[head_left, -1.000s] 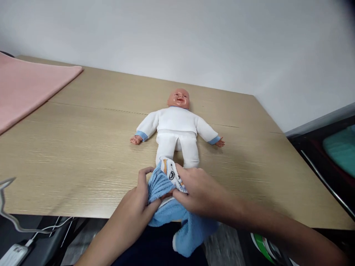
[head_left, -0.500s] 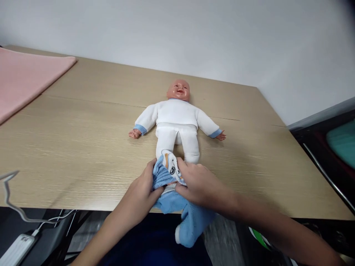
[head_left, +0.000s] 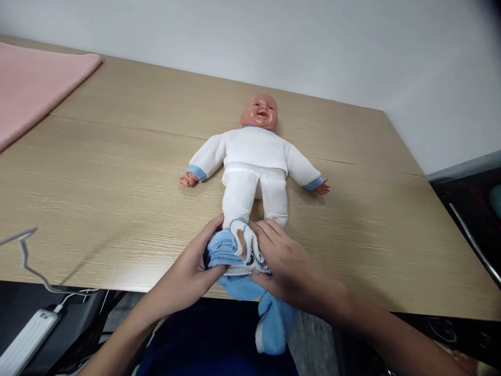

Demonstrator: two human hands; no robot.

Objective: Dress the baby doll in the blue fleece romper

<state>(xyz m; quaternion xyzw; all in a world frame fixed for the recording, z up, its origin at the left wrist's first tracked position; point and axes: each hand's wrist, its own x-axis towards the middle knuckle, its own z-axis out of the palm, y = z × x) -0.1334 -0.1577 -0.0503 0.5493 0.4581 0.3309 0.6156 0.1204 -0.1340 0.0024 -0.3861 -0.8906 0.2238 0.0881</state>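
A baby doll [head_left: 254,156] in a white suit with blue cuffs lies on its back on the wooden table [head_left: 117,172], head away from me. A bunched light-blue fleece garment [head_left: 237,256] with a white and orange patch sits at the doll's feet. My left hand [head_left: 191,266] pinches its left side. My right hand [head_left: 287,263] grips its right side. Both hands hold the opening against the end of the doll's left-side leg. A blue leg of the garment [head_left: 274,324] hangs off the table's near edge.
A pink cloth [head_left: 35,83] covers the table's far left corner. A white power strip [head_left: 27,339] and cable [head_left: 27,250] lie below the near-left edge. A white wall stands behind the table; dark furniture [head_left: 469,203] is at the right.
Both hands have pushed the bunched blue garment forward across the table edge up to the doll's feet. The view has shifted slightly down and right.
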